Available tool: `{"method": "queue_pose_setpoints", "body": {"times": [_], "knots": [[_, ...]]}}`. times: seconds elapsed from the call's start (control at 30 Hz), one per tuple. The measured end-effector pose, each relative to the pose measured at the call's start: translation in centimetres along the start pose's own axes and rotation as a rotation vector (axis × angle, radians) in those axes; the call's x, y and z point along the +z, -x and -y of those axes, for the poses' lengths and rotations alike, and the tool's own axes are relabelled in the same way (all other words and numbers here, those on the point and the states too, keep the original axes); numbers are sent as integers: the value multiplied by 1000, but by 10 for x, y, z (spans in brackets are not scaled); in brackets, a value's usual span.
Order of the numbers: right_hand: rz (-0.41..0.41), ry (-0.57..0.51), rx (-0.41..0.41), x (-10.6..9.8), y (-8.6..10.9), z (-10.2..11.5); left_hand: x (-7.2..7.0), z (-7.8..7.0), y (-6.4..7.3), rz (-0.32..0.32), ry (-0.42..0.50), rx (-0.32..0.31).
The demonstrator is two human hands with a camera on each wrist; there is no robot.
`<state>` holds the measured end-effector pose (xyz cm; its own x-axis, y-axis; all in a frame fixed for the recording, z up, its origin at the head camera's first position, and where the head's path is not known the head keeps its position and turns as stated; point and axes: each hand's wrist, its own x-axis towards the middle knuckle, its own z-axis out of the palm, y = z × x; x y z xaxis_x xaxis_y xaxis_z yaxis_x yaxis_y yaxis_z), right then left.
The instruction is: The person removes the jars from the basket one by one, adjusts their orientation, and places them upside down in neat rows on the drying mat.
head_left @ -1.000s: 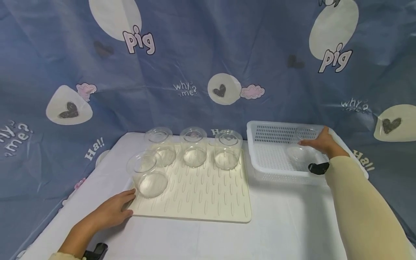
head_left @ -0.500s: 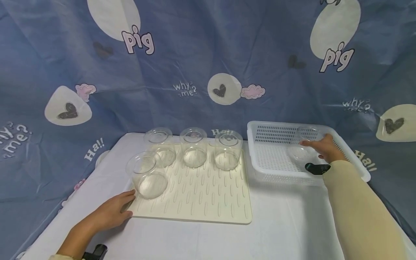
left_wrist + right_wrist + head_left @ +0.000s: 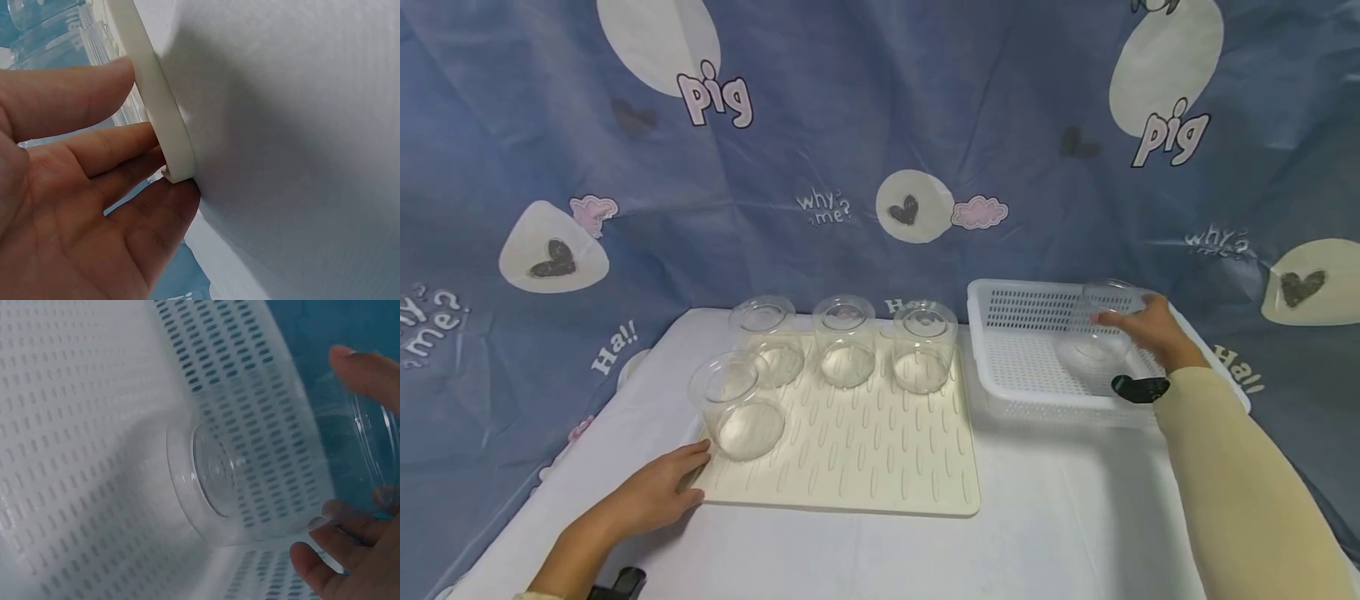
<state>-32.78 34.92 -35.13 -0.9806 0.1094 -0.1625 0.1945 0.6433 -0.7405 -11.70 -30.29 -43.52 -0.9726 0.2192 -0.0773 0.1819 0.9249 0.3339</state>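
A clear plastic cup point(image 3: 1092, 342) is in my right hand point(image 3: 1150, 332), inside the white basket point(image 3: 1045, 396). In the right wrist view, thumb and fingers grip the cup near its rim; its ringed base point(image 3: 215, 469) points toward the basket floor. My left hand point(image 3: 651, 492) is at the near left edge of the cream ribbed mat point(image 3: 880, 475). Its thumb and extended fingertips touch the mat's edge in the left wrist view. Three clear cups point(image 3: 763, 337) point(image 3: 846, 342) point(image 3: 925, 350) form the mat's back row, ringed bases up. Another cup point(image 3: 741, 408) stands at front left.
The basket has perforated walls and stands right of the mat, at the back of the white-covered table point(image 3: 1037, 517). A blue printed cloth point(image 3: 820, 125) hangs behind and beside the table.
My right hand has raised the cup slightly within the basket. My left hand stays at the mat's edge, and the cups on the mat have not moved.
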Motion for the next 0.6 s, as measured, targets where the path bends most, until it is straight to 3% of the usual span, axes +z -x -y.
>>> {"method": "queue_pose_setpoints", "body": {"times": [0.17,0.6], "knots": [[-27,11,-85,-3,5,12,2,1,0,-8,-9,9],[-22,32,-102,-8,14,18,2,3,1,-30,2,30]]}}
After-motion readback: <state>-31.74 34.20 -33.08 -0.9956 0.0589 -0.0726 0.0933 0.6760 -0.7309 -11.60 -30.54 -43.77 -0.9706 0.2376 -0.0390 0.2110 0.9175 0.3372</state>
